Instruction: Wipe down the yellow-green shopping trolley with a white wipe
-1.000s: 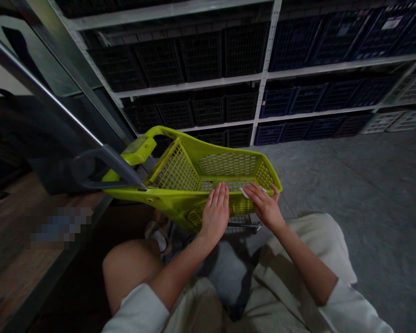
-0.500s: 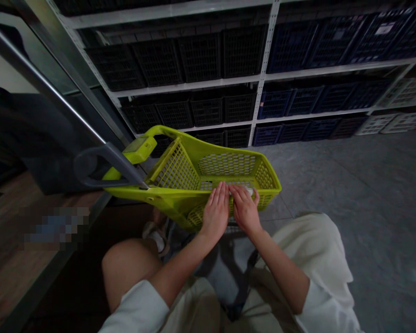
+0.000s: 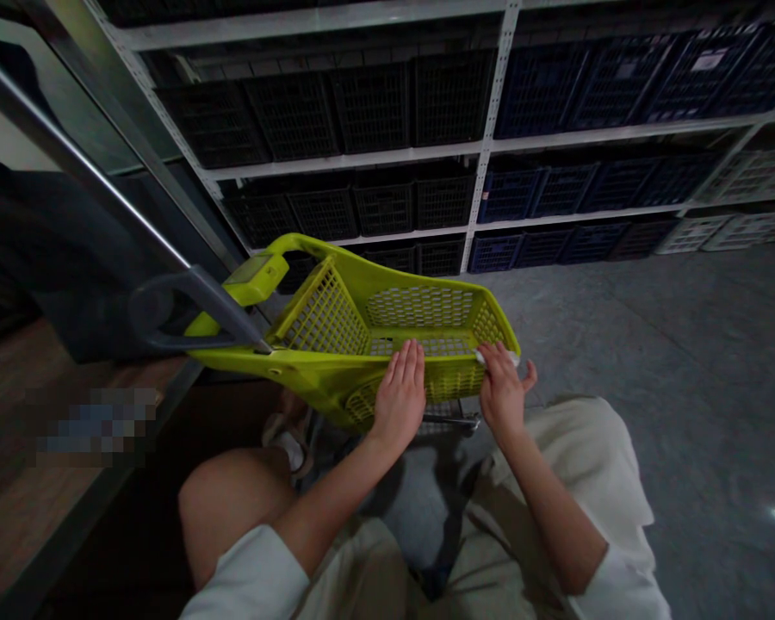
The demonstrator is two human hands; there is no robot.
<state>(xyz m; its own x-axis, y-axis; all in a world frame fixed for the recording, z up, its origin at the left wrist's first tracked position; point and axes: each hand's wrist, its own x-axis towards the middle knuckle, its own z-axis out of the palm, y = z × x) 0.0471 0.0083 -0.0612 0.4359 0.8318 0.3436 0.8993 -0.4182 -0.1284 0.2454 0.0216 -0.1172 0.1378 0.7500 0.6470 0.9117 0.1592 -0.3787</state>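
Fingers (image 3: 408, 362) of the left hand (image 3: 400, 398) lie flat and open on the near wall of the lime-green plastic mesh basket (image 3: 326, 379). The right hand (image 3: 504, 396) has its fingers curled onto a small white cloth (image 3: 481, 356), pinning it on the basket's near right corner.

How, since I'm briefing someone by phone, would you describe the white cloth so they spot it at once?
In front of the shelves of dark crates stands a yellow-green basket. At its near right corner, the right hand presses a small white cloth on the rim. It is the only white thing on the basket; the left hand beside it lies bare.
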